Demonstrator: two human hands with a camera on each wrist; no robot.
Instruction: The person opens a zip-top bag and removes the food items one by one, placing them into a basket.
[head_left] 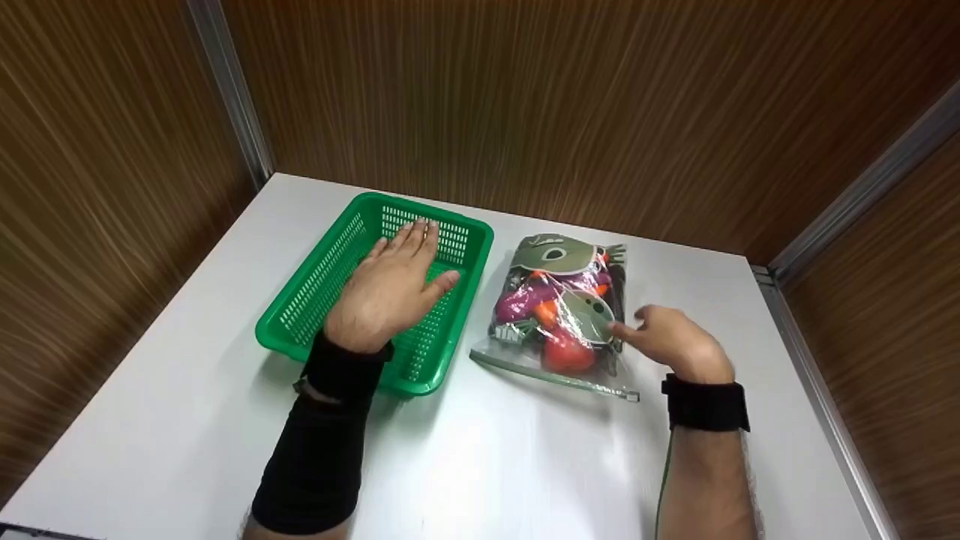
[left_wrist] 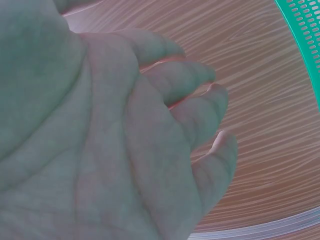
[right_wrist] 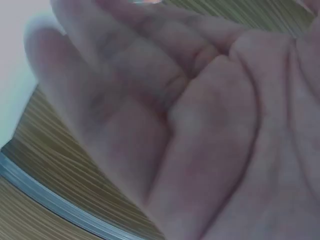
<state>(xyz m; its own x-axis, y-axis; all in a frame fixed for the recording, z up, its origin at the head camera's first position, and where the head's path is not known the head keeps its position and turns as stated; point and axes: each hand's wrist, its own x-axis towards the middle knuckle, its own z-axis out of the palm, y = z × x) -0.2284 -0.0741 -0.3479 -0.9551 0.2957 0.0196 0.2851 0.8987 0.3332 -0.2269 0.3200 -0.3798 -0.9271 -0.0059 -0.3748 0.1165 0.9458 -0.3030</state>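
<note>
A green perforated plastic basket (head_left: 454,352) stands on the table, and nothing shows inside it. Above it is my left hand (head_left: 386,296), fingers extended and thumb spread, holding nothing; the left wrist view shows its bare palm (left_wrist: 110,135). To the basket's right lies a clear zip bag (head_left: 559,315) with green printed shapes. Red, orange and purple objects show through the plastic. My right hand (head_left: 671,341) is at the bag's right edge, its fingers loosely bent; whether a fingertip touches the plastic, I cannot tell. The right wrist view shows that palm (right_wrist: 210,145) with nothing in it.
The white table (head_left: 480,472) is enclosed by brown wood-grain panels (head_left: 510,105) at the back and both sides. Metal strips (head_left: 232,90) run along the corners. The bag's zip strip (head_left: 555,377) faces the table's front.
</note>
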